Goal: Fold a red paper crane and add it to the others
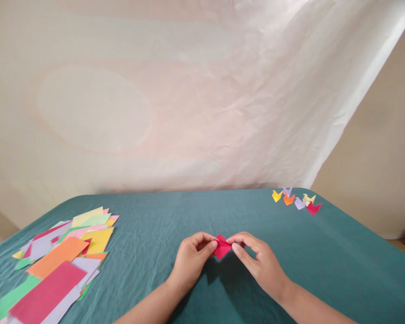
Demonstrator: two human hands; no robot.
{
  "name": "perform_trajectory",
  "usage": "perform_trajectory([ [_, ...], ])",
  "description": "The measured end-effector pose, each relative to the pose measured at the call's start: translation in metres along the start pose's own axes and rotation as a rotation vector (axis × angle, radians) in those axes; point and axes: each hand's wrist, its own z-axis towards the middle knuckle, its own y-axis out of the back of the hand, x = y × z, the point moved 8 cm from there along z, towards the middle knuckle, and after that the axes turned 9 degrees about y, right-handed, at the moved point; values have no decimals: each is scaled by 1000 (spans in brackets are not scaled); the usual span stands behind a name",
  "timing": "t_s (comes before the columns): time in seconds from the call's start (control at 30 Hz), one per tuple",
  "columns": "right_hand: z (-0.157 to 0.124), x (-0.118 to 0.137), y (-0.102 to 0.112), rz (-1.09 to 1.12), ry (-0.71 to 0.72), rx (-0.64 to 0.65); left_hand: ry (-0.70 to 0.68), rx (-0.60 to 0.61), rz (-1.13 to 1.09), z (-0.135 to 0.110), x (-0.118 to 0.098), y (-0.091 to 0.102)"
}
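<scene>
A red paper [222, 253] is held just above the near middle of the table [138, 238]. Its left side is pinched between thumb and fingers of the left hand [189, 261], its right tip by the right hand [261, 265]; both grips are nearly closed. Folds can be seen in the paper, but from its diamond-like outline it is judged only partly shaped. At the far right, six small folded birds [313, 208] are set out, apparently finished. At the left, many sheets [49, 292] are left loosely piled, apparently unfolded. No brand, label or writing can be read.
</scene>
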Motion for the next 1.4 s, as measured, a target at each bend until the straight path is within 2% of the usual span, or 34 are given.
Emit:
perform_trajectory([
  [0.17, -1, -6, -4, -72, -4, -8, -71, -60, 219, -9, -12, -2],
  [0.33, -2, -1, -7, -142, 66, -10, -111, -68, 346, -14, -16, -8],
  [0.57, -4, 8, -15, -258, 185, 82, -211, -56, 493, -20, -24, -15],
  [0.7, -2, 9, -15, -269, 168, 106, -281, -75, 527, -18, -32, -12],
  [0.83, 0, 6, -15, -267, 149, 101, -253, -108, 558, -14, -30, -6],
  [1.07, -1, 7, -20, -286, 189, 129, -405, 20, 766, -26, -39, -23],
  [1.13, 0, 5, -13, -232, 141, 63, -379, 12, 728, -25, -39, -20],
  [1.23, 1, -3, 0, -147, 12, -50, -209, -88, 492, -12, -30, -2],
  [1.3, 0, -9, 0, -108, -69, -35, -84, -112, 271, -3, -17, 8],
  [1.4, -2, -15, -9, -34, -151, 53, -11, -66, 39, 4, -5, 7],
])
